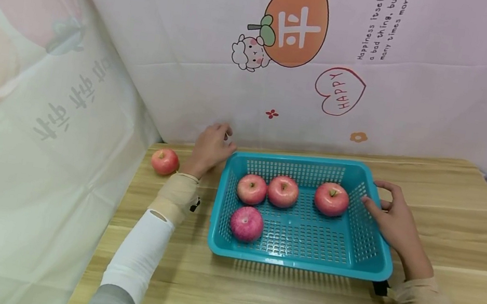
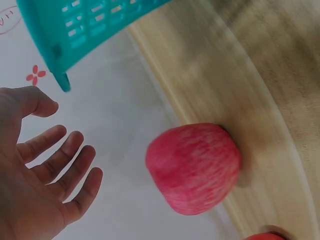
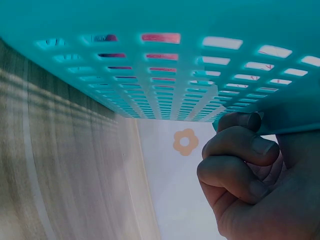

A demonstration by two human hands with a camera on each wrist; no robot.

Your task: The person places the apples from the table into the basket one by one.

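A turquoise plastic basket [image 1: 283, 262] with perforated walls holds several red apples, among them one apple [image 1: 332, 199] near its right side and a darker pink-red apple [image 1: 247, 224] at front left. My right hand [image 1: 395, 222] grips the basket's right rim, its thumb on the inner side; curled fingers [image 3: 240, 162] show against the outside in the right wrist view. By the back left corner is my left hand [image 1: 212, 148], its relaxed fingers spread and apart from the basket in the left wrist view. A loose apple [image 1: 165, 161] lies left of that hand.
In the left wrist view, one apple [image 2: 195, 167] rests on the wooden table [image 1: 249, 300] and part of another red one [image 2: 265, 236] shows at the bottom edge. A printed white cloth [image 1: 178, 84] hangs behind the table, another along the left.
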